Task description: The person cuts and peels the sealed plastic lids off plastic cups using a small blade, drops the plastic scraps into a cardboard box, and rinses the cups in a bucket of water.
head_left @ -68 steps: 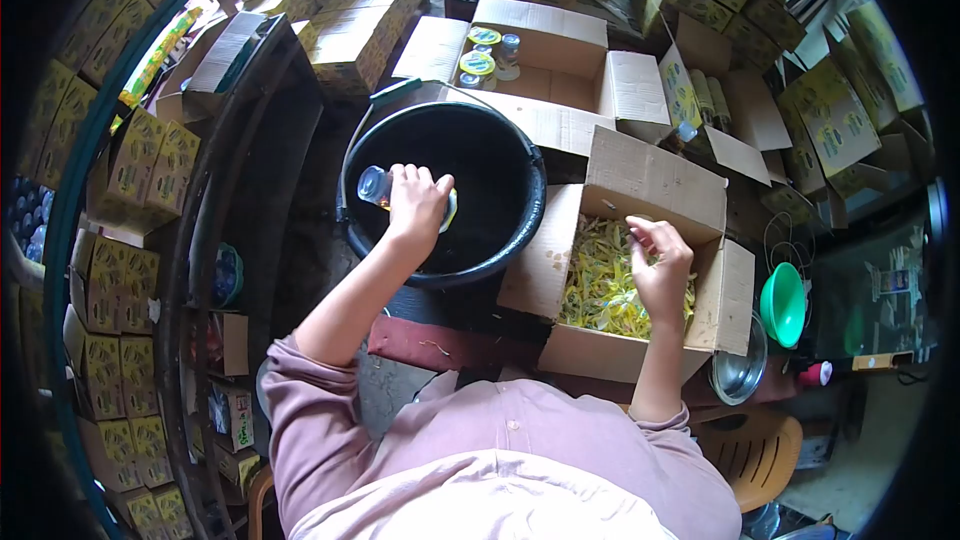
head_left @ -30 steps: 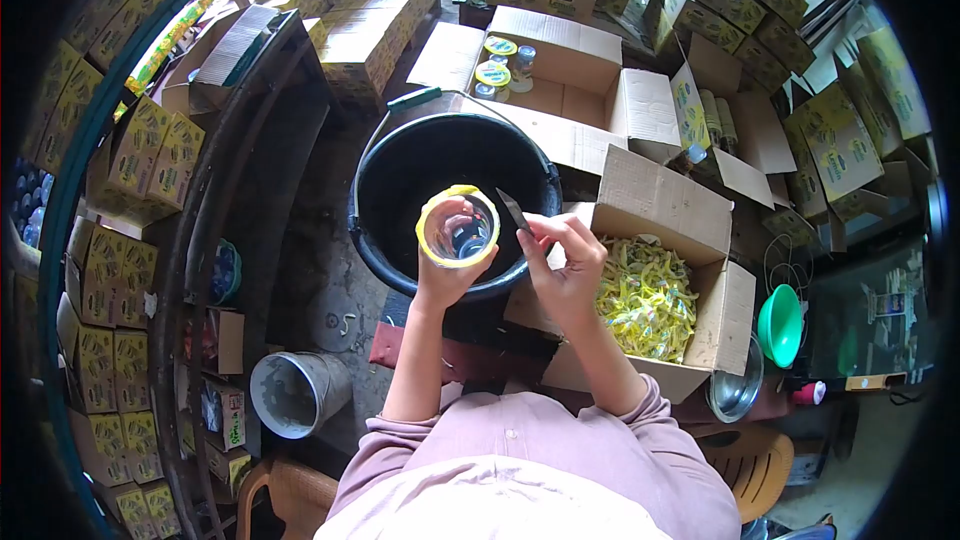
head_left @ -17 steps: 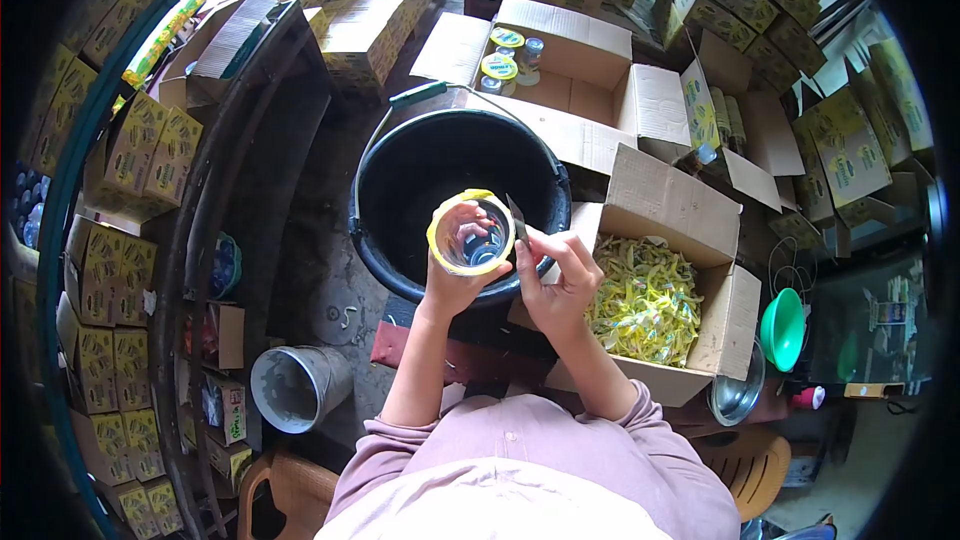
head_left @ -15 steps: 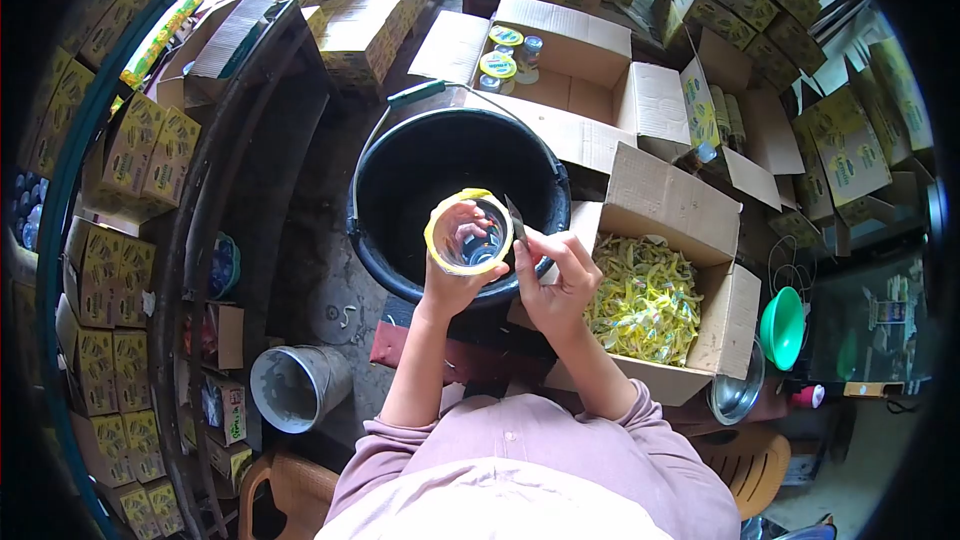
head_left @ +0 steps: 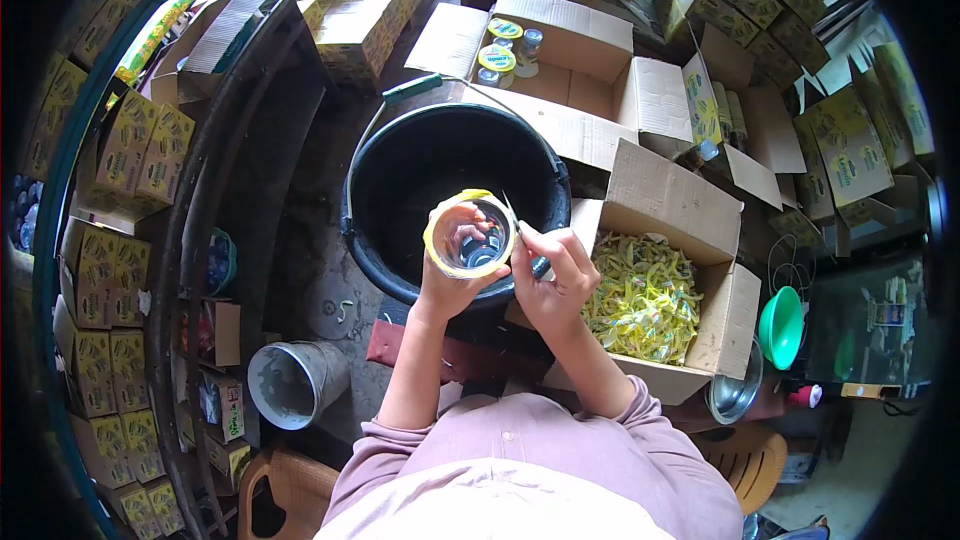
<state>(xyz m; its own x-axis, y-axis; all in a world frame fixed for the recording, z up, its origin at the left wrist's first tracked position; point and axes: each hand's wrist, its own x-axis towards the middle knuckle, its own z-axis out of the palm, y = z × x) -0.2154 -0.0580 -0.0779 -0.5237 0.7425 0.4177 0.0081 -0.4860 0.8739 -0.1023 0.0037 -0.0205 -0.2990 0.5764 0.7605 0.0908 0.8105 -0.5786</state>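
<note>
My left hand (head_left: pixel 445 290) is wrapped around a clear plastic cup (head_left: pixel 480 258), its round end turned up toward me. A ragged yellow edge runs along the left and top of the cup's rim, and fingers show through its wall. Pinched in my right hand (head_left: pixel 556 278) is a small knife (head_left: pixel 508 206), its thin blade pointing up along the cup's right side. Whether the blade touches the rim I cannot tell. Both hands are over the near side of a black bucket (head_left: pixel 400 155), whose green-gripped handle rests on the far rim.
Right of the bucket, a cardboard box (head_left: pixel 726 325) holds many yellow film strips (head_left: pixel 640 300). Behind it, another open carton (head_left: pixel 590 35) contains several yellow-lidded cups (head_left: pixel 496 58). A grey bucket (head_left: pixel 300 385) stands at left, a green bowl (head_left: pixel 781 328) at right. Stacked printed cartons line both sides.
The knife in my right hand has turned, so its blade now looks thinner, almost edge-on. Both hands and the cup stay in nearly the same place.
</note>
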